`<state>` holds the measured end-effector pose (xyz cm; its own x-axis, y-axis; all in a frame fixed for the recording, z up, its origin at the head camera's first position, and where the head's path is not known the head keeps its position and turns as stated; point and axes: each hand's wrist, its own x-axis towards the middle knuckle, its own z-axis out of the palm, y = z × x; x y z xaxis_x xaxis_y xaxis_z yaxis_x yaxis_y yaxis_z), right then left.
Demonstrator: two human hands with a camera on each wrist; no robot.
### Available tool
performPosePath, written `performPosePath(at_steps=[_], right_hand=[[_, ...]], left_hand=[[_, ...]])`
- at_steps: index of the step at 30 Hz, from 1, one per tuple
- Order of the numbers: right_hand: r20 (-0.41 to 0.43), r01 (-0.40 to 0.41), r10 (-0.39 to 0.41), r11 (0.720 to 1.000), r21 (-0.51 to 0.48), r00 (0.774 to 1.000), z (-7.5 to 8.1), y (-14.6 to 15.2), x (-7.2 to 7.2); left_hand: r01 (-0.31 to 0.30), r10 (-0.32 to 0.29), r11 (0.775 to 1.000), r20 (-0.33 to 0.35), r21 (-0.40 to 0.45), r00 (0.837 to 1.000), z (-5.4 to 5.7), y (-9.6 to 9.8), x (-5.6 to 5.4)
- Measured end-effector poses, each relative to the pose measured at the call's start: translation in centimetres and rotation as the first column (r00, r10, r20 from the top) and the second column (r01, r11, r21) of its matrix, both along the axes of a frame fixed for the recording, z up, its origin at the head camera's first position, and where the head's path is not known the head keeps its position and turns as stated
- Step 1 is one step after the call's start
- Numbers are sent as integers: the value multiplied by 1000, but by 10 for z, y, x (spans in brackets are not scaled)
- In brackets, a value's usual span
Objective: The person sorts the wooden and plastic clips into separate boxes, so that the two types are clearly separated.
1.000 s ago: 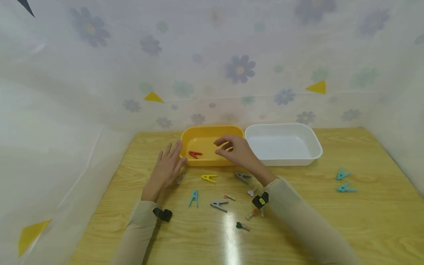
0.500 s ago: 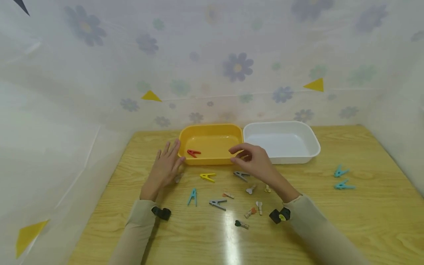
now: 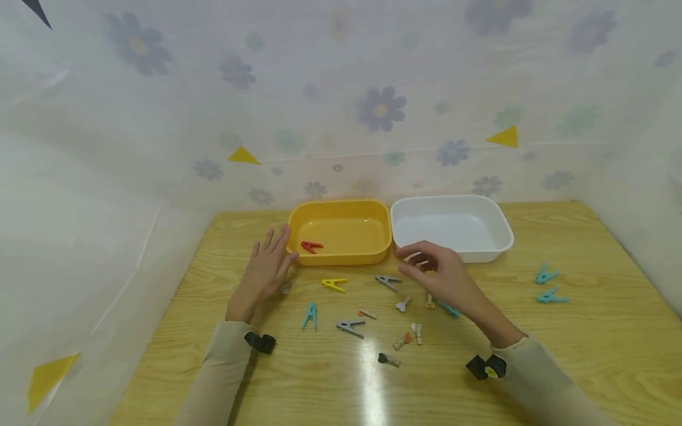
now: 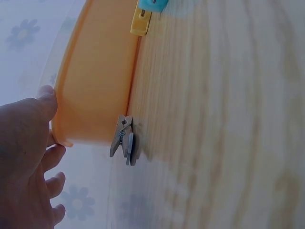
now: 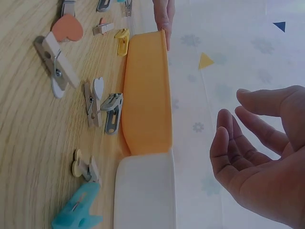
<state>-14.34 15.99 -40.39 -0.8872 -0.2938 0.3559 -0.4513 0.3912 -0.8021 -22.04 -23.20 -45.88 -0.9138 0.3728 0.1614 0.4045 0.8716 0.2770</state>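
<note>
My left hand (image 3: 264, 271) rests against the left end of the yellow tray (image 3: 341, 259), fingers extended and thumb at its front rim. Inside that tray lies one red clothespin (image 3: 311, 246). My right hand (image 3: 446, 277) hovers at the front left corner of the white tray (image 3: 482, 257), fingers loosely bent. In the right wrist view nothing sits between its thumb (image 5: 262, 102) and fingers. Beneath it, partly hidden, are a turquoise clothespin (image 5: 78, 207) and a small wooden clothespin with a yellow ornament (image 5: 86, 169). Close to the left hand lies another wooden clothespin (image 4: 124, 138).
In front of the trays are a yellow clothespin (image 3: 333, 285), grey clothespins (image 3: 388, 282), a turquoise one (image 3: 310, 316) and several small wooden ones with ornaments (image 3: 403, 304). Two turquoise clothespins (image 3: 552, 296) lie far right. A flowered curtain (image 3: 319, 118) hangs behind the table.
My right hand has drawn back from over the yellow tray, moving right and toward me, uncovering small wooden clothespins and a turquoise one. The left hand stays put.
</note>
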Motion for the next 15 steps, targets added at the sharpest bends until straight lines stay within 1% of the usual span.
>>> performPosePath(at_steps=[5, 9, 12, 15], right_hand=[[-40, 30, -29, 999, 21, 999, 1, 19, 10], [-66, 60, -57, 997, 42, 996, 0, 35, 20], [-84, 84, -79, 995, 55, 993, -2, 47, 27], [-90, 105, -100, 993, 56, 991, -5, 58, 34]], left_hand=[[1, -1, 1000, -9, 4, 1000, 0, 2, -2], [2, -2, 1000, 3, 7, 1000, 1, 3, -1], [2, -2, 1000, 10, 17, 1000, 1, 2, -1], [7, -7, 1000, 2, 24, 1000, 0, 0, 0]])
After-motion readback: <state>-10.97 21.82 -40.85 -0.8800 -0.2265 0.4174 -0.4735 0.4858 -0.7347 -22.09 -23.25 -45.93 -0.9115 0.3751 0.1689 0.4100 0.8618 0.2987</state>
